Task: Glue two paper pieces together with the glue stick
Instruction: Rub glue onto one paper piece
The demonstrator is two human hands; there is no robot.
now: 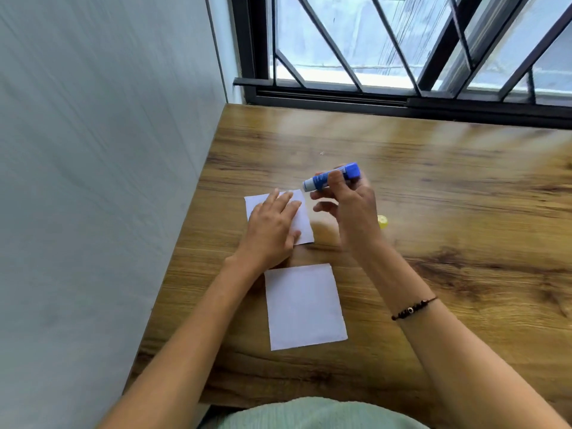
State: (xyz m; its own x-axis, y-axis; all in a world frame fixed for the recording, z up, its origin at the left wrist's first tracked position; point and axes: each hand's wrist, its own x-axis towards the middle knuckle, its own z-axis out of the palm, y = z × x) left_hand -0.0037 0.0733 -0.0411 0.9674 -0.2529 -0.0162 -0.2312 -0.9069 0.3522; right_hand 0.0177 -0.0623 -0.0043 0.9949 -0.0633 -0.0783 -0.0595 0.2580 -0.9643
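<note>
Two white paper pieces lie on the wooden table (433,181). My left hand (272,227) rests flat on the far paper (301,218), fingers spread, covering most of it. The near paper (305,306) lies bare, closer to me. My right hand (349,205) holds the blue glue stick (331,178) tilted in the air, just right of the far paper, with its uncapped white end pointing left and down. A small yellow cap (383,221) lies on the table behind my right hand.
A grey wall (93,181) runs along the table's left edge. A window with dark bars (402,57) stands at the far edge. A dark bracelet (413,308) circles my right wrist.
</note>
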